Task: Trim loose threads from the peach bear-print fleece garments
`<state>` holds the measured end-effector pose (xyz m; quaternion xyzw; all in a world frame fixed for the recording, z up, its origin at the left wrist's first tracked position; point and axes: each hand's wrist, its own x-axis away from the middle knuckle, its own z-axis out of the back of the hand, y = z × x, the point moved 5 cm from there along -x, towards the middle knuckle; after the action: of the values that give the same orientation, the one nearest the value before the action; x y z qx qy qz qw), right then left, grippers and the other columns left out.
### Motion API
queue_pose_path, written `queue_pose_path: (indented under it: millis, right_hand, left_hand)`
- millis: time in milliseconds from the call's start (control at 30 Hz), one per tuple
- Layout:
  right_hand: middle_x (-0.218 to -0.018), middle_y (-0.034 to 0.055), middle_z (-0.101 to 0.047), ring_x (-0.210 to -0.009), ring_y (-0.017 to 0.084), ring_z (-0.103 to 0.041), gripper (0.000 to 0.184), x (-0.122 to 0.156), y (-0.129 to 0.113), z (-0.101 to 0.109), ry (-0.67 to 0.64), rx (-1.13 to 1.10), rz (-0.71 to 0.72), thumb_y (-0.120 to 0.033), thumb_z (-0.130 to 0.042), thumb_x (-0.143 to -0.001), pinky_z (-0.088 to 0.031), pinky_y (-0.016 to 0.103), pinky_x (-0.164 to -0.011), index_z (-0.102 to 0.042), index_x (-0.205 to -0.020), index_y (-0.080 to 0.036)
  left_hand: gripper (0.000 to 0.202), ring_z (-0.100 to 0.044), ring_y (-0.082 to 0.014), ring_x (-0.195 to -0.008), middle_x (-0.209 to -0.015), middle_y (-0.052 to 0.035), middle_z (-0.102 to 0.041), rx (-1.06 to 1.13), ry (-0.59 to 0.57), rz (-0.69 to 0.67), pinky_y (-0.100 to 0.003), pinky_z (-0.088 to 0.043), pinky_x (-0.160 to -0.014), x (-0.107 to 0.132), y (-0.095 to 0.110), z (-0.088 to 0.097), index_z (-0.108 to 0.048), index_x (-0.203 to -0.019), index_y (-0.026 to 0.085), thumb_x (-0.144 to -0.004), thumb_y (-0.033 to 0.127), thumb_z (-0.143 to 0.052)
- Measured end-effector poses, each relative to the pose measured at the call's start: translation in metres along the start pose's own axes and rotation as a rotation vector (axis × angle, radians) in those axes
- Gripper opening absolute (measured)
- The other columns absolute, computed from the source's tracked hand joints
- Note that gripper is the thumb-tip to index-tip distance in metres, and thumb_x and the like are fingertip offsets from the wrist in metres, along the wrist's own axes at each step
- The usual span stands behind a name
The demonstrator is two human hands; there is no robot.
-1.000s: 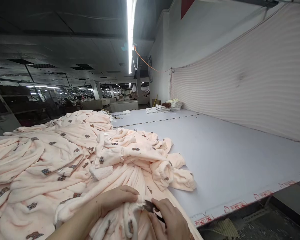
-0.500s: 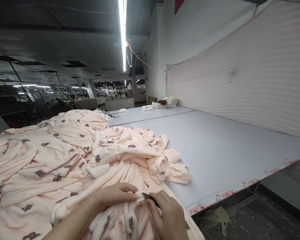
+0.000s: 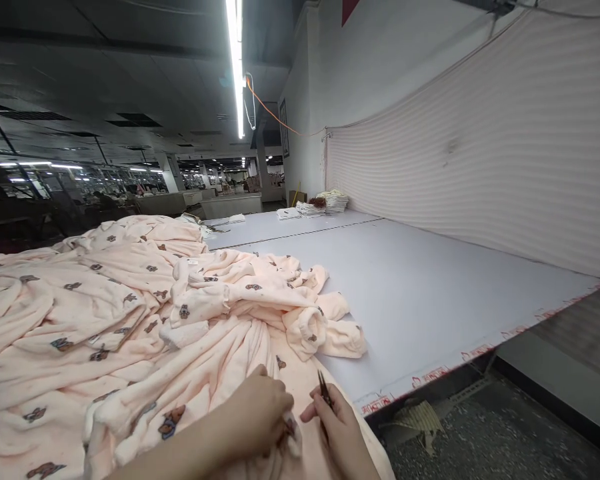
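Observation:
Pale pink plush garments [image 3: 125,320] with small animal prints lie heaped from the left up to the middle. My left hand [image 3: 260,413] is closed on a bunched fold of a plush garment [image 3: 294,440] at the bottom centre, its fingertips partly hidden. Just right of it, my right hand [image 3: 341,427] grips dark thread snips [image 3: 323,387], whose pointed tips stick up past the fingers. A small gap separates the snips from the bunched fold.
A pale table [image 3: 420,280] stretches right, with red-printed tape [image 3: 433,377] along its front edge. Stacks of white cloth [image 3: 310,209] sit at its far end. Striped fabric [image 3: 480,153] hangs along the right wall. Scrap cloth [image 3: 420,420] lies below the table.
The snips have left the fold, and their tips now point upward. My left hand has turned over, with its back showing. The view has shifted slightly right.

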<state>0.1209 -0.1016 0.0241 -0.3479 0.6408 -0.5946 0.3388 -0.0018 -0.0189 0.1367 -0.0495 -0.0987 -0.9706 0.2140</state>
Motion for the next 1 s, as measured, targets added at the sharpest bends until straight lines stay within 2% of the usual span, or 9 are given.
queue_pose_path:
  millis: [100,167,233,300,400,533,700,867,1000]
  right_hand:
    - [-0.081,0.0048,-0.073,-0.043,0.011,-0.055,0.037,-0.008,0.005,0.004,-0.043,-0.050,-0.013,-0.053,-0.048,-0.088,-0.042,0.024,-0.046,-0.060,-0.098,-0.019]
    - [-0.101,0.0093,-0.071,-0.056,0.014,-0.064,0.039,-0.022,-0.003,-0.005,-0.141,-0.035,0.051,-0.050,-0.042,-0.093,-0.048,0.025,-0.053,-0.057,-0.111,-0.019]
    - [-0.121,0.0101,-0.064,-0.092,0.019,-0.067,0.037,-0.044,-0.019,-0.021,-0.223,0.072,0.219,-0.042,-0.040,-0.096,-0.052,0.030,-0.075,-0.055,-0.122,-0.021]
    - [-0.129,0.0072,-0.059,-0.120,0.021,-0.053,0.034,-0.075,-0.031,-0.034,-0.232,0.222,0.380,-0.036,-0.044,-0.095,-0.039,0.036,-0.100,-0.056,-0.125,-0.023]
    - [-0.124,0.0110,-0.062,-0.121,0.025,-0.051,0.030,-0.137,-0.025,-0.034,-0.197,0.288,0.380,-0.030,-0.054,-0.090,-0.031,0.044,-0.106,-0.063,-0.115,-0.016]
    - [-0.125,0.0095,-0.060,-0.121,0.025,-0.051,0.031,-0.199,-0.004,0.000,-0.120,0.316,0.325,-0.035,-0.058,-0.089,-0.030,0.052,-0.106,-0.062,-0.113,-0.016]
    - [-0.130,0.0116,-0.058,-0.127,0.027,-0.045,0.038,-0.198,0.004,0.016,-0.085,0.276,0.303,-0.039,-0.049,-0.089,-0.029,0.046,-0.109,-0.062,-0.117,-0.017]
    - [-0.107,0.0093,-0.068,-0.096,0.023,-0.064,0.041,-0.183,-0.022,-0.025,-0.082,0.187,0.259,-0.042,-0.038,-0.093,-0.047,0.037,-0.087,-0.055,-0.122,-0.017]
    - [-0.085,0.0040,-0.071,-0.088,0.022,-0.064,0.026,-0.214,-0.047,-0.086,-0.164,0.127,0.248,-0.038,-0.051,-0.086,-0.047,0.030,-0.078,-0.067,-0.091,-0.018]
  left_hand:
    - [0.020,-0.062,-0.0220,-0.076,-0.077,-0.0065,-0.066,0.050,0.162,0.151,-0.032,-0.045,-0.068,0.026,-0.040,0.038,-0.058,-0.075,0.019,-0.079,0.016,-0.038]
    - [0.022,-0.062,-0.0228,-0.076,-0.080,-0.0054,-0.067,-0.042,0.301,0.214,-0.036,-0.045,-0.071,0.054,-0.058,0.045,-0.059,-0.078,0.021,-0.084,0.021,-0.038]
    - [0.026,-0.063,-0.0297,-0.089,-0.105,-0.0073,-0.069,-0.275,0.469,0.182,-0.050,-0.042,-0.081,0.078,-0.053,0.024,-0.064,-0.087,0.026,-0.079,0.016,-0.042]
    - [0.029,-0.047,-0.0420,-0.119,-0.132,-0.0068,-0.057,-0.487,0.626,0.118,-0.073,-0.017,-0.095,0.092,-0.037,-0.019,-0.063,-0.101,0.033,-0.078,0.022,-0.050]
    - [0.031,-0.036,-0.0428,-0.129,-0.132,-0.0105,-0.056,-0.523,0.729,0.040,-0.076,-0.009,-0.099,0.092,-0.036,-0.077,-0.061,-0.105,0.033,-0.075,0.027,-0.059]
    - [0.042,-0.043,-0.0341,-0.127,-0.138,-0.0158,-0.047,-0.402,0.756,0.062,-0.066,-0.015,-0.107,0.063,-0.095,-0.080,-0.052,-0.117,0.024,-0.075,0.017,-0.056]
    - [0.036,-0.043,-0.0311,-0.125,-0.135,-0.0138,-0.048,-0.154,0.733,0.183,-0.058,-0.023,-0.108,-0.011,-0.158,-0.039,-0.051,-0.112,0.023,-0.076,0.017,-0.053]
    - [0.041,-0.047,-0.0281,-0.121,-0.126,-0.0114,-0.053,-0.099,0.776,0.221,-0.046,-0.036,-0.103,-0.074,-0.191,-0.021,-0.049,-0.114,0.022,-0.073,0.019,-0.056]
    - [0.045,-0.047,-0.0279,-0.121,-0.127,-0.0115,-0.052,-0.092,0.810,0.206,-0.045,-0.039,-0.102,-0.092,-0.217,-0.019,-0.047,-0.118,0.021,-0.073,0.021,-0.056]
